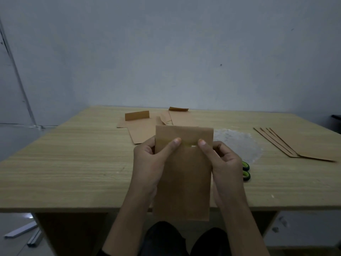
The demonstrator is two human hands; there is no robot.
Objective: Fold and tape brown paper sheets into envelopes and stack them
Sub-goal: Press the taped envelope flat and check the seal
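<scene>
Fingers (pixel 172 145) of both hands are clasping, above the tabletop's (pixel 64 163) near edge, a brown envelope (pixel 182 182) held upright; the left hand (pixel 147 159) and right hand (pixel 223 159) are thumbing a tape strip (pixel 188 144) down over its flap. Sealing looks to be finishing; next it is likely going flat onto the fanned pile (pixel 304 145) at the right.

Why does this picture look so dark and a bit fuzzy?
In the head view the room is dimly lit, so the wall looks grey-blue and colours are dull; no glare or hard shadows show. The brown envelope held by the left hand and right hand looks soft-edged, and the wide lens slightly bends the table edges.
</scene>
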